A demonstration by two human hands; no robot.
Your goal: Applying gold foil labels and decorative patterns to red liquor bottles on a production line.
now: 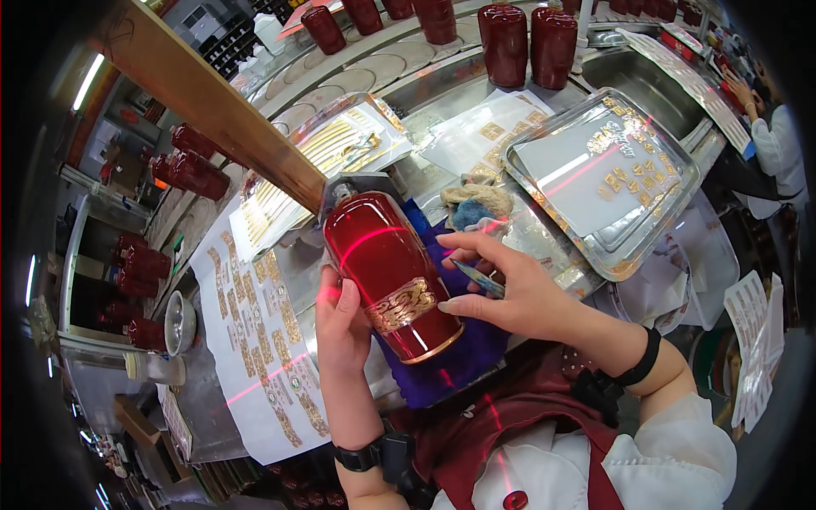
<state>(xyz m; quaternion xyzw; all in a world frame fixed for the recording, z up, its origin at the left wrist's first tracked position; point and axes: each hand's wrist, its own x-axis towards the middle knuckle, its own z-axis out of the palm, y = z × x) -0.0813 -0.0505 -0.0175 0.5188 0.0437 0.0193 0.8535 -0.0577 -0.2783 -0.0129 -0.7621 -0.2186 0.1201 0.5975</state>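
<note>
Steel tray (pixel 680 183) beside red bottle (pixel 387 268)

Glossy deep red on the bottle (pixel 391 276) at centre frame, crossed by a bright red-pink line of light, with a gold scrollwork band (pixel 401 304) and gold rim near its lower end. Purple cloth (pixel 463 348) beneath. White sheets (pixel 255 331) at lower left patterned with rows of gold ornaments. Silver tray (pixel 671 200) at upper right, dotted with small gold pieces. Dark red jars (pixel 527 42) along the top edge. Beige and blue, perhaps rags (pixel 476 204), just above centre.
</note>
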